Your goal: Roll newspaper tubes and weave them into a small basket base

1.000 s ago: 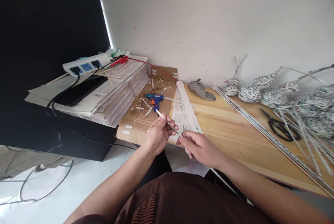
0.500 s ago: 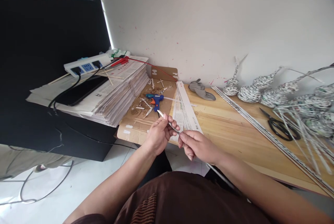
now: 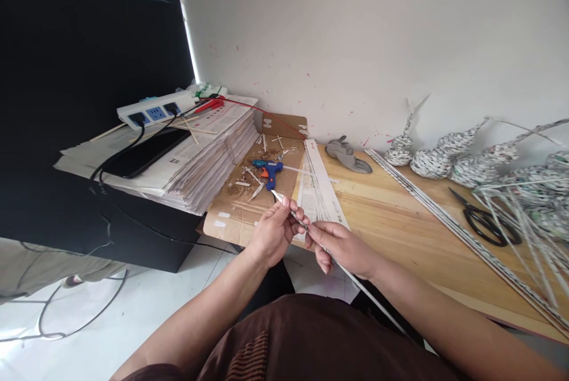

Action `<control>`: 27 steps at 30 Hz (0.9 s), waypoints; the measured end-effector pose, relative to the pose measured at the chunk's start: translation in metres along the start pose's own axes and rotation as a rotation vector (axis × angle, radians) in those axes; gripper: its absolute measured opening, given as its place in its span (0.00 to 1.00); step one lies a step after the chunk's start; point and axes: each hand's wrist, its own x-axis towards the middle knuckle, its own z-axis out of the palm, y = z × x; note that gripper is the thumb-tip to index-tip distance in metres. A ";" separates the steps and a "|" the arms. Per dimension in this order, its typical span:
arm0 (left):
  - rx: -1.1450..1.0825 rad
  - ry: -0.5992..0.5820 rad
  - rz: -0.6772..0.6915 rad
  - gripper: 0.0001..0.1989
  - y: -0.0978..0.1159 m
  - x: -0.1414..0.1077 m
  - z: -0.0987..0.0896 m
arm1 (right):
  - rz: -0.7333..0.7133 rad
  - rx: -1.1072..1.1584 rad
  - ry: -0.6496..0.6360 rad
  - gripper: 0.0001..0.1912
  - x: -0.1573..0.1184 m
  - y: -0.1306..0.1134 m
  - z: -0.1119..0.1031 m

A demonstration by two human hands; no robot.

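Note:
A thin rolled paper stick runs slantwise through both hands, its white pointed tip up and to the left. My left hand is closed round it near the tip, thumb on top. Close beside it, my right hand pinches the same stick lower down. Beyond the tip, a blue glue gun lies on a cardboard sheet among paper scraps. Flat printed paper strips lie just past my right hand.
Left stands a newspaper stack bearing a power strip and phone. On the wooden table are a grey glove, long paper sticks, black scissors and woven paper gourds. Cables hang at left.
The view has shifted slightly, so the table items sit a little further right. More of the stick's length shows below my right hand. Both hands keep their grip.

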 end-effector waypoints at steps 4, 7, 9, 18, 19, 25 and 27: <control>0.004 0.006 0.010 0.12 0.000 0.001 -0.002 | -0.262 -0.566 0.268 0.16 -0.006 -0.003 0.004; 0.001 0.010 0.005 0.13 -0.001 0.001 -0.002 | -0.194 -0.457 0.200 0.18 -0.005 -0.002 0.005; 0.002 0.009 -0.006 0.13 -0.001 0.000 -0.001 | -0.069 -0.163 0.059 0.20 -0.002 0.000 0.003; 0.017 0.012 0.009 0.13 -0.002 0.000 -0.005 | -0.169 -0.486 0.198 0.20 -0.003 0.001 0.004; 0.020 0.012 0.011 0.13 -0.002 0.000 -0.006 | -0.225 -0.612 0.246 0.18 -0.004 0.000 0.006; 0.022 -0.016 -0.009 0.13 -0.003 -0.002 -0.008 | -0.067 -0.280 0.034 0.22 0.000 0.005 0.006; 0.011 -0.025 -0.015 0.12 -0.002 -0.003 -0.008 | 0.039 0.012 -0.109 0.23 0.004 0.008 0.003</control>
